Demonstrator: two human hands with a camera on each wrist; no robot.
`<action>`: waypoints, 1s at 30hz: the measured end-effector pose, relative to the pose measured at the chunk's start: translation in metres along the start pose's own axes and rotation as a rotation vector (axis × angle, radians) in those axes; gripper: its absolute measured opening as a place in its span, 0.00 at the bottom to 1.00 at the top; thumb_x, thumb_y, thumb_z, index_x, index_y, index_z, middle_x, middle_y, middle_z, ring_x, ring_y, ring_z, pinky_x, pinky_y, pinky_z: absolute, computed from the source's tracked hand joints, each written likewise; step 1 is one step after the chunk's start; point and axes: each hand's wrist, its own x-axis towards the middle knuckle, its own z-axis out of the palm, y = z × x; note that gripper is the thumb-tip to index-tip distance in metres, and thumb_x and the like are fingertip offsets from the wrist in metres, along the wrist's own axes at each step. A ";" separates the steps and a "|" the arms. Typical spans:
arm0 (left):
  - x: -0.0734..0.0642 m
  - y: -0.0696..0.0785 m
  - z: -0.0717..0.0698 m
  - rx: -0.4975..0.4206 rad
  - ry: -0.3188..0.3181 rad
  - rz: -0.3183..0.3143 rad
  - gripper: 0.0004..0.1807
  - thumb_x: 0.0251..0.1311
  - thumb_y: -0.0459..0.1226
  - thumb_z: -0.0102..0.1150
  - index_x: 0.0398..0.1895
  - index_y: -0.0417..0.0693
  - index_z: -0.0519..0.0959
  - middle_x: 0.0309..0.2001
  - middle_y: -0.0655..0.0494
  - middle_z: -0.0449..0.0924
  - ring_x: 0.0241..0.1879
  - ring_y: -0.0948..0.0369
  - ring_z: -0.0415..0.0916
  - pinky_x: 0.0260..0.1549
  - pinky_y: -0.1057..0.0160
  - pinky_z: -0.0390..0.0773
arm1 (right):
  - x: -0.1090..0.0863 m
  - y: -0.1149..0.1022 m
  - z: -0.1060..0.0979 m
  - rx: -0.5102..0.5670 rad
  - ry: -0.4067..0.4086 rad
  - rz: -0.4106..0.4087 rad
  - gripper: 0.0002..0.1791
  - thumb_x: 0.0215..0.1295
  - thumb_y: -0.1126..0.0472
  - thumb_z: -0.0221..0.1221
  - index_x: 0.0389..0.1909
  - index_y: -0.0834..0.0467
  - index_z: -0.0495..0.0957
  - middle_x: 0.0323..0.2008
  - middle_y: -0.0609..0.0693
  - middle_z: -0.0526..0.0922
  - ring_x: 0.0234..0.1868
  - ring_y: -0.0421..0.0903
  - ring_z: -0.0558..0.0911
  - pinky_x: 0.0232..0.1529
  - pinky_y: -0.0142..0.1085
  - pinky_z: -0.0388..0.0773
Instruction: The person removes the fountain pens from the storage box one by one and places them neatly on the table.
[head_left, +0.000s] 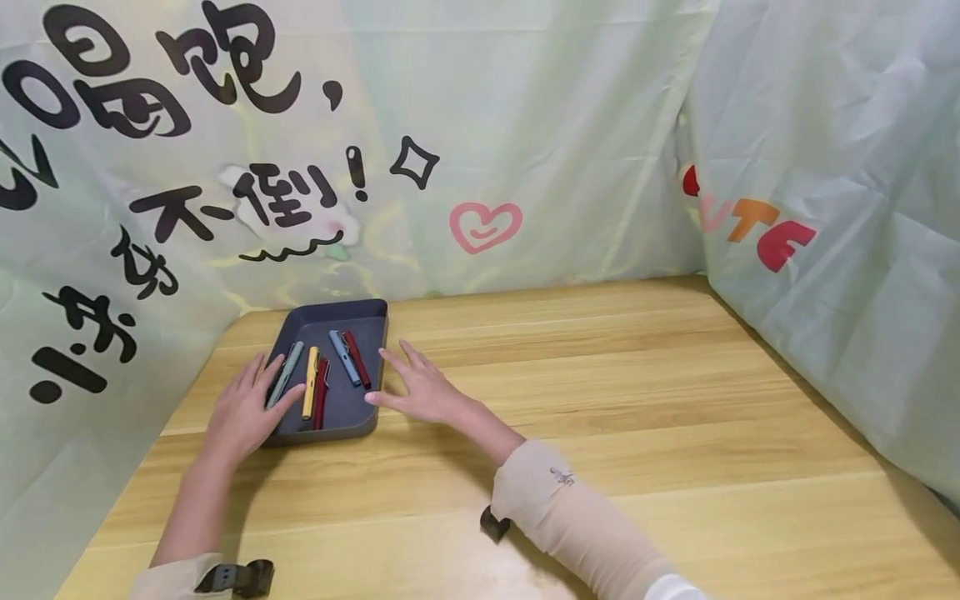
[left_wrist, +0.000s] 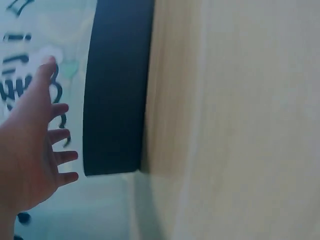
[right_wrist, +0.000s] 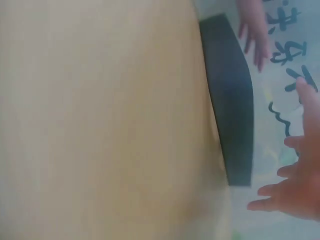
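Observation:
A dark grey tray (head_left: pixel 348 421) lies at the back left of the table with several pens in it. A grey-green pen (head_left: pixel 285 375) leans along its left side, partly behind my left hand (head_left: pixel 243 408). Beside it lie a yellow pen (head_left: pixel 310 383) and a red pen (head_left: pixel 321 396); farther right are a blue pen (head_left: pixel 345 358) and a dark red pen (head_left: pixel 357 358). My left hand, fingers spread, is at the tray's left edge. Fingers also spread, my right hand (head_left: pixel 423 387) is by the right edge. Neither holds anything; contact with the rim cannot be told.
The tray stands on a wood-grain table (head_left: pixel 637 400). Behind it hangs a pale green printed curtain (head_left: pixel 562 150), and another curtain (head_left: pixel 847 333) runs along the right side. Dark wrist straps (head_left: pixel 251 577) sit on both sleeves.

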 end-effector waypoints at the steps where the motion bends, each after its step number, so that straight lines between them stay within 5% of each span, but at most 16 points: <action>1: -0.002 -0.004 0.000 -0.008 -0.008 -0.010 0.41 0.64 0.59 0.40 0.70 0.41 0.51 0.67 0.31 0.42 0.62 0.31 0.42 0.54 0.34 0.44 | 0.001 -0.001 0.004 0.010 -0.003 0.000 0.44 0.59 0.33 0.50 0.72 0.45 0.47 0.71 0.52 0.38 0.68 0.58 0.46 0.60 0.58 0.51; 14: -0.009 -0.030 0.014 -0.075 -0.043 -0.117 0.45 0.63 0.60 0.40 0.72 0.43 0.41 0.67 0.30 0.40 0.60 0.29 0.43 0.51 0.30 0.46 | 0.010 -0.001 0.035 -0.003 -0.019 -0.012 0.49 0.54 0.32 0.54 0.72 0.50 0.48 0.71 0.51 0.39 0.68 0.54 0.49 0.61 0.52 0.55; 30: -0.009 -0.026 0.019 -0.107 -0.153 -0.176 0.51 0.62 0.62 0.37 0.69 0.33 0.32 0.67 0.29 0.36 0.63 0.32 0.40 0.55 0.34 0.44 | 0.006 0.003 0.035 0.004 -0.056 -0.050 0.50 0.56 0.33 0.53 0.72 0.55 0.45 0.72 0.46 0.38 0.69 0.49 0.45 0.63 0.47 0.52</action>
